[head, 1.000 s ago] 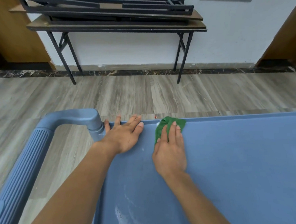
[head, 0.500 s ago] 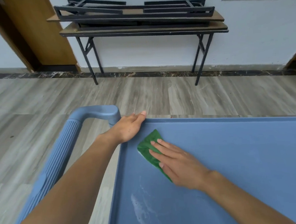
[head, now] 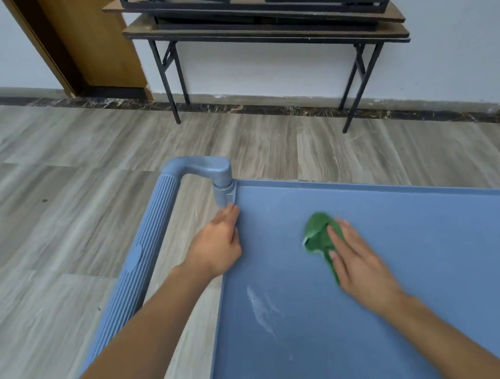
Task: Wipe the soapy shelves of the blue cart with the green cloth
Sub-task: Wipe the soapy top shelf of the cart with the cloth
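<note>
The blue cart's top shelf [head: 397,282] fills the lower right of the head view. A white soapy streak [head: 260,307] lies on it near the left rim. My right hand [head: 357,258] presses flat on the green cloth [head: 317,235], fingers straight and pointing up-left; part of the cloth is hidden under the palm. My left hand [head: 217,245] rests on the shelf's left rim just below the handle post, fingers along the edge.
The cart's ribbed blue handle [head: 147,255] runs down the left side. Beyond the cart is grey wood-look floor, then a folding table [head: 261,31] stacked with folded tables against a white wall. A wooden door [head: 90,37] stands at the back left.
My right hand has slid the green cloth from the shelf's far left corner toward the right and nearer. My left hand has shifted from the corner down along the left rim.
</note>
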`<state>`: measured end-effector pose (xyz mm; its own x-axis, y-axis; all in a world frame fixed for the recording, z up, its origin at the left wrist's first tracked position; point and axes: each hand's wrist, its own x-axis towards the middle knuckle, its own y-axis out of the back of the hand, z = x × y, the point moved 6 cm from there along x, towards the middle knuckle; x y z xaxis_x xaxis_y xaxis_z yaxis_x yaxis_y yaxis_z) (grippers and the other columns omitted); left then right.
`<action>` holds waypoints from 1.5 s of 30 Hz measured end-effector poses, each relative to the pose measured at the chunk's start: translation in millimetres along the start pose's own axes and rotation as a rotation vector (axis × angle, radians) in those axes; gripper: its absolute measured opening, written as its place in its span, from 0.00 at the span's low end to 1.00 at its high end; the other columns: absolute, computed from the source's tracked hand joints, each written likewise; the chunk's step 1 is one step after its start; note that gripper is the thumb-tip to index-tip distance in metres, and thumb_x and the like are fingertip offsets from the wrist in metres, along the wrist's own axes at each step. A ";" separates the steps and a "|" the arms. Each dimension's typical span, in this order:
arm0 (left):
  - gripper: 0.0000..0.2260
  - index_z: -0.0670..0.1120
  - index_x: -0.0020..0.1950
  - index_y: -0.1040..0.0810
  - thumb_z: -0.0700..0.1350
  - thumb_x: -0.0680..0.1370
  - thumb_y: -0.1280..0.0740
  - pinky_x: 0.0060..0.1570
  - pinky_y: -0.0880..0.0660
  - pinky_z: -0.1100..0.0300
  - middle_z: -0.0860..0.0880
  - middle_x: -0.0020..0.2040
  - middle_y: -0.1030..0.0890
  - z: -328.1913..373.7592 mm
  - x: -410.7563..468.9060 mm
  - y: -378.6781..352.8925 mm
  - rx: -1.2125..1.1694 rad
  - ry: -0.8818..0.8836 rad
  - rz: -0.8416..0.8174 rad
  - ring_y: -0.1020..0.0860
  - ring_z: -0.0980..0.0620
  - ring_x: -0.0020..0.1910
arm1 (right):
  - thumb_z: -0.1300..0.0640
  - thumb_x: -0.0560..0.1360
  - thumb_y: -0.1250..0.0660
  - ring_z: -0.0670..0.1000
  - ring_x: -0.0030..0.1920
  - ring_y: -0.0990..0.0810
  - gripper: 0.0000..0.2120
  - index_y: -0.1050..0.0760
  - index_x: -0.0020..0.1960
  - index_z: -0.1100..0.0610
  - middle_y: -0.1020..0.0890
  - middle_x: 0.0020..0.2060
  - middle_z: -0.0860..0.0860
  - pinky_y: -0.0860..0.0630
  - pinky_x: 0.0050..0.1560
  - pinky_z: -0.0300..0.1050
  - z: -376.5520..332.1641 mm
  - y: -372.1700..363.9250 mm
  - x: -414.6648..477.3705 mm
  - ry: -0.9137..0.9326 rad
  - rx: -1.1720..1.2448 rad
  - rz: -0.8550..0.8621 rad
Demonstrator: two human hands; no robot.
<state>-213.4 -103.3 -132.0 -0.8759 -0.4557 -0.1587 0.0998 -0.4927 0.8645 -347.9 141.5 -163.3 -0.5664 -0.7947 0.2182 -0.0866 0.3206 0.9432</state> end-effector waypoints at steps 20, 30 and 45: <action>0.29 0.64 0.80 0.62 0.65 0.83 0.52 0.69 0.61 0.64 0.60 0.82 0.53 -6.7 -89.9 -36.0 -0.283 0.325 -0.037 0.59 0.61 0.80 | 0.61 0.81 0.40 0.56 0.78 0.38 0.22 0.33 0.75 0.63 0.37 0.77 0.58 0.46 0.79 0.48 -91.4 -30.4 34.7 0.495 0.080 -0.151; 0.31 0.58 0.82 0.59 0.67 0.82 0.54 0.79 0.62 0.48 0.53 0.83 0.60 19.7 -178.9 -16.1 0.141 0.141 -0.077 0.65 0.50 0.81 | 0.61 0.78 0.37 0.59 0.75 0.33 0.23 0.30 0.73 0.63 0.30 0.74 0.60 0.35 0.74 0.56 -172.2 -25.0 -85.7 0.694 0.196 -0.177; 0.31 0.47 0.75 0.28 0.66 0.81 0.48 0.76 0.46 0.35 0.44 0.78 0.33 30.8 -323.1 -35.3 0.677 0.015 0.032 0.40 0.34 0.78 | 0.61 0.81 0.38 0.53 0.79 0.41 0.22 0.31 0.75 0.57 0.34 0.76 0.54 0.41 0.78 0.53 -204.3 -14.5 -175.7 0.916 0.309 -0.324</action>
<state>51.5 84.2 -96.6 -0.8704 -0.4749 -0.1303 -0.1964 0.0920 0.9762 -79.7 171.1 -164.2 0.3557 -0.9143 0.1935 -0.4052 0.0356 0.9135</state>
